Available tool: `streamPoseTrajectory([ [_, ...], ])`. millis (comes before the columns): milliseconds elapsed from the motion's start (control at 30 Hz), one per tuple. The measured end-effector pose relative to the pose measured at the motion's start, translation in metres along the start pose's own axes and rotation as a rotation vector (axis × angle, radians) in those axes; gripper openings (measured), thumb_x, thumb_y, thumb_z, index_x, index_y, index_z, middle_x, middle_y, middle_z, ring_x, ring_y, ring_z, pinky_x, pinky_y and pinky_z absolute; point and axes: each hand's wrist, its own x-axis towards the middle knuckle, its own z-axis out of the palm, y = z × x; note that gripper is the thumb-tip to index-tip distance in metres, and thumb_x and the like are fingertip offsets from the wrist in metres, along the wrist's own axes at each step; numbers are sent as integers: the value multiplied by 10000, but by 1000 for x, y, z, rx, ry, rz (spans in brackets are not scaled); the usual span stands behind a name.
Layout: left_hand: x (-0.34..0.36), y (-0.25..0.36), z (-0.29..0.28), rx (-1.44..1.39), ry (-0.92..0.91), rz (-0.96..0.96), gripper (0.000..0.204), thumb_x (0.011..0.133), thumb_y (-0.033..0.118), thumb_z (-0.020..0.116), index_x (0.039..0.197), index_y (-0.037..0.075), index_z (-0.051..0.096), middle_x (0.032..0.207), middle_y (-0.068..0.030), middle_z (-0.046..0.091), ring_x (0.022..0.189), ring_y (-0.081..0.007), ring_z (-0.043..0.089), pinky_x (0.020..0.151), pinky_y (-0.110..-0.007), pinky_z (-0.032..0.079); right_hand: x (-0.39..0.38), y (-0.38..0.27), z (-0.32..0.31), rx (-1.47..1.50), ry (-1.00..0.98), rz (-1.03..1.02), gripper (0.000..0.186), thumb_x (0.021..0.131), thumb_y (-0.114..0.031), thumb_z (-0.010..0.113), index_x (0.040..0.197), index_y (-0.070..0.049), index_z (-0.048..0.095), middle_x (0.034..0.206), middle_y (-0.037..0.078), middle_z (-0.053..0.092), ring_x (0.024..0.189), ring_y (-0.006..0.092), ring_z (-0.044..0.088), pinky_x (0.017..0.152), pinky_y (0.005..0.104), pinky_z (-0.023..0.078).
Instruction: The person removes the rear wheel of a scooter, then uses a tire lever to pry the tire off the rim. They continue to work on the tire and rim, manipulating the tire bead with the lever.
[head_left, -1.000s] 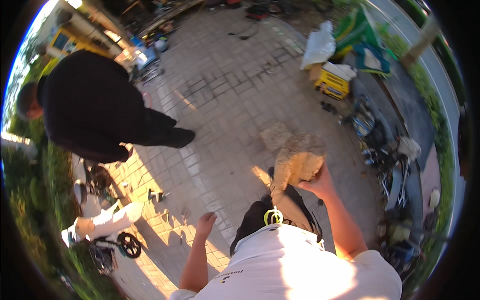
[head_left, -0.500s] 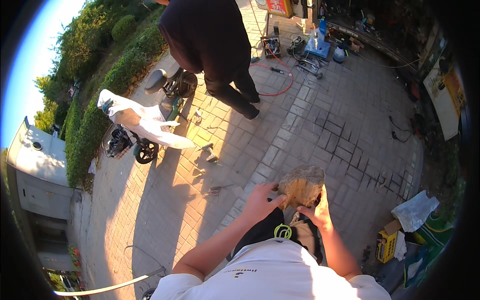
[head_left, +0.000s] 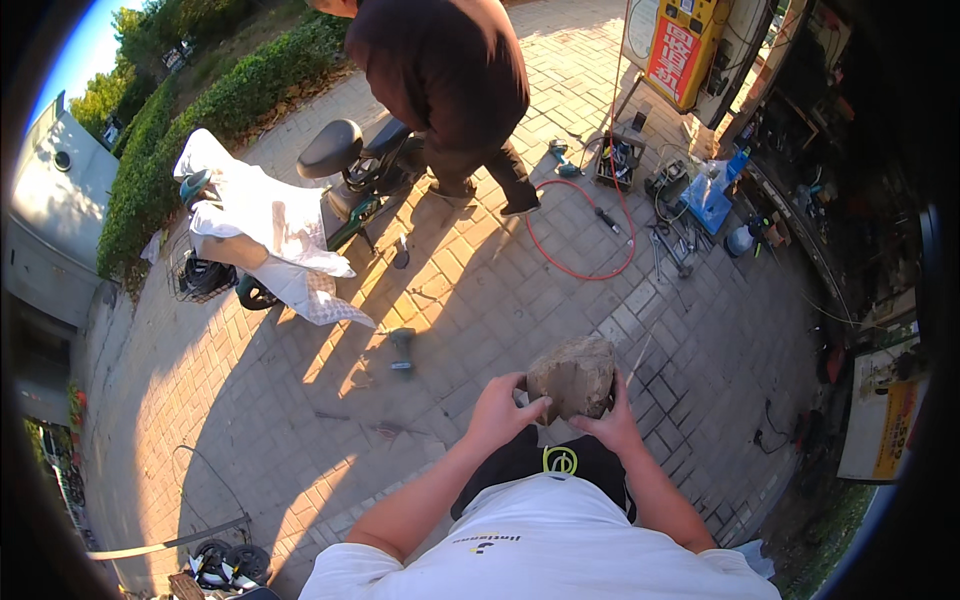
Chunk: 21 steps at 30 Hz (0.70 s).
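A rough, chunky brown block [head_left: 573,378], wood or stone by its look, is held up in front of my waist. My left hand [head_left: 500,412] grips its left side, the thumb against the near face and the fingers at the upper edge. On the opposite side, my right hand [head_left: 614,425] clasps it with the thumb low on the near face; some of its fingers are hidden behind the block. Paving lies below and beyond it.
A person in dark clothes [head_left: 440,80] leans beside a bike draped with a white cloth [head_left: 270,225]. A cordless drill [head_left: 400,348] lies on the paving [head_left: 480,320]. Farther off are a red hose [head_left: 565,277], a toolbox [head_left: 618,162] and loose wrenches [head_left: 672,250].
My view has turned rightward and moved nearer the bike and tools. Both hands still hold the block, now in shade. The yellow box at right has left view.
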Motion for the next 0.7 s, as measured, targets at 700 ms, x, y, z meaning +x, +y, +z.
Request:
streamPoseTrajectory([
  [700, 464, 57, -120, 177, 476, -185, 594, 729, 387, 794, 1130, -16, 621, 1012, -195, 643, 982, -360, 600, 872, -425, 481, 610, -150, 0, 150, -676, -85, 1097, 603, -124, 898, 1483, -32, 249, 1387, 145, 466, 1277, 251, 481, 1063, 398, 416],
])
